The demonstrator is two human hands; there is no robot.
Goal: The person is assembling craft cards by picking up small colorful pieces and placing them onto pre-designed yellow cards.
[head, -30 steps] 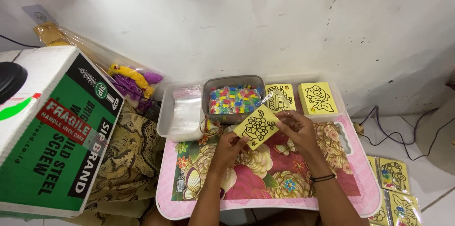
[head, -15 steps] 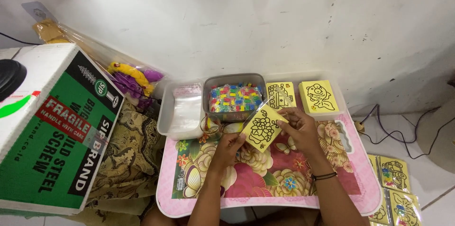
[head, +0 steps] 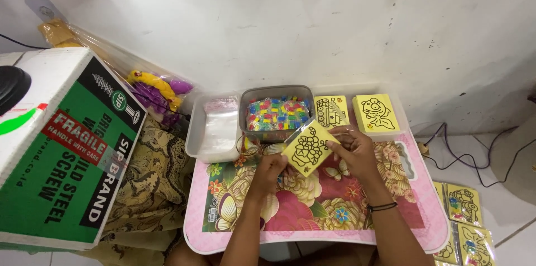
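Both grips were found pinching one yellow picture card [head: 309, 148], left hand [head: 272, 166] at its lower edge, right hand [head: 354, 151] at its right edge. Since a second before, the card had been turned and brought slightly lower, held above the flowered table [head: 234, 227], just before the tub of coloured pieces [head: 277, 113].

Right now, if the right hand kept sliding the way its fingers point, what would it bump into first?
The right hand points up-left. Past the yellow flower card it already grips, it would probably first meet the grey tub of colourful packets, though depth is hard to judge.
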